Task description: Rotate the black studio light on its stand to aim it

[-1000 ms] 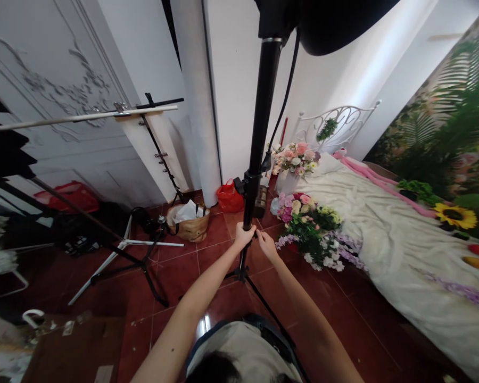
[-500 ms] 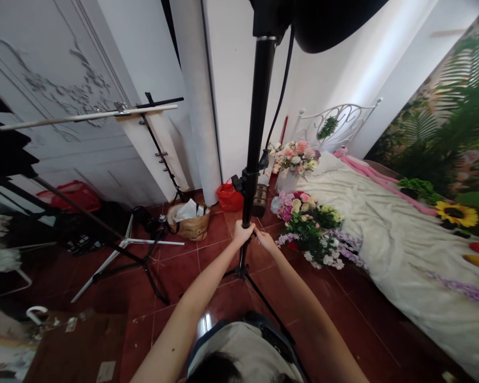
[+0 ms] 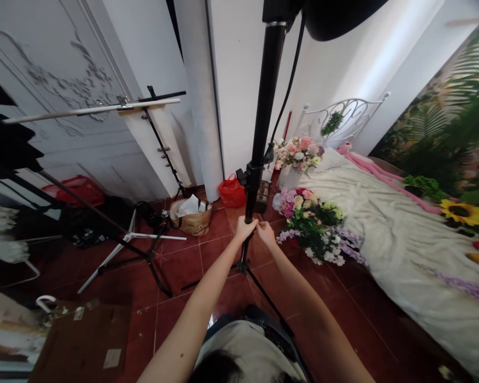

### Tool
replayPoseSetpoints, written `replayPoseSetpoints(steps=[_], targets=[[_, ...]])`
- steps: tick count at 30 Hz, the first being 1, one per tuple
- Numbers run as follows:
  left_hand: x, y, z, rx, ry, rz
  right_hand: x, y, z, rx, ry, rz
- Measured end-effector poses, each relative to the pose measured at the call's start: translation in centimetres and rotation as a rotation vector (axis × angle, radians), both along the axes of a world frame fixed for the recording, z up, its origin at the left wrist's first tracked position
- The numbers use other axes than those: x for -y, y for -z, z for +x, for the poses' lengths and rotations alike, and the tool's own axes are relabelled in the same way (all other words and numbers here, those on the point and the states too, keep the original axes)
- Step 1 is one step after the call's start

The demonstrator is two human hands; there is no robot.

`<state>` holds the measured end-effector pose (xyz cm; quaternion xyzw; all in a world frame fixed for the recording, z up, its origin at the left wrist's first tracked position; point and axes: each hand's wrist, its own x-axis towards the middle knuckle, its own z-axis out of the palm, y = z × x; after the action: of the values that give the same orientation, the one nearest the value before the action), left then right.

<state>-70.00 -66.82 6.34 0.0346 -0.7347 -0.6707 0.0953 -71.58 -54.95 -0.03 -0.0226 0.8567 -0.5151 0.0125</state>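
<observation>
A tall black light stand [image 3: 262,106] rises in front of me, with a dark lamp head [image 3: 339,18] at the top edge and a black cable [image 3: 290,80] hanging beside its pole. My left hand [image 3: 246,227] is wrapped round the pole below a clamp with a knob [image 3: 249,176]. Close against it on the right, my right hand [image 3: 265,233] has its fingers pinched at the side of the pole, on a small part hidden by the fingers. The stand's legs are spread on the red tiled floor.
Flower bunches [image 3: 313,223] stand right of the pole, beside a bed with a cream blanket [image 3: 399,250]. At left are a woven basket [image 3: 195,221], a red bag [image 3: 232,192], a white tripod [image 3: 123,242], another black stand [image 3: 149,258] and a cardboard box [image 3: 83,340].
The view has shifted slightly, so the pole's upper part appears further right. My left hand keeps its hold on the pole, and my right hand's fingers have turned a little at its side.
</observation>
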Motion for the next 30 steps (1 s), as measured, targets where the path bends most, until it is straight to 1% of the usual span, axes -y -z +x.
replayPoseSetpoints(steps=[2, 3, 5, 8, 11, 16, 19, 21, 24, 27, 30], targets=[[-0.1, 0.1, -0.1, -0.005, -0.019, 0.004, -0.3, 0.3, 1.0, -0.117, -0.035, -0.070], [-0.1, 0.2, -0.1, -0.006, -0.028, 0.006, -0.6, 0.5, 1.5, -0.179, -0.073, -0.086], [-0.2, 0.3, -0.1, -0.005, -0.039, 0.014, -1.4, 0.6, 1.9, -0.267, -0.171, -0.057], [-0.2, 0.3, -0.2, 0.010, -0.041, 0.020, -2.7, 0.5, 1.5, -0.306, -0.305, 0.016], [-0.3, 0.2, -0.2, 0.009, -0.047, 0.019, -3.4, 0.5, 0.7, -0.294, -0.379, -0.027], [-0.3, 0.2, -0.1, -0.006, -0.058, 0.010, -3.1, 1.9, 0.2, -0.196, -0.358, -0.197], [-0.3, 0.4, -0.1, 0.019, -0.067, 0.014, -2.6, 2.9, 0.2, -0.208, -0.330, -0.247], [-0.4, 0.4, -0.1, 0.040, -0.066, 0.012, -2.2, 3.3, 0.2, -0.238, -0.280, -0.239], [-0.3, 0.5, -0.1, 0.037, -0.044, 0.012, -1.6, 3.4, 0.1, -0.240, -0.174, -0.171], [-0.2, 0.5, -0.1, 0.042, -0.021, 0.016, -0.8, 2.9, 0.0, -0.173, -0.108, -0.110], [0.0, 0.5, -0.1, 0.067, 0.003, 0.022, -0.4, 2.0, -0.3, -0.096, -0.103, -0.064]])
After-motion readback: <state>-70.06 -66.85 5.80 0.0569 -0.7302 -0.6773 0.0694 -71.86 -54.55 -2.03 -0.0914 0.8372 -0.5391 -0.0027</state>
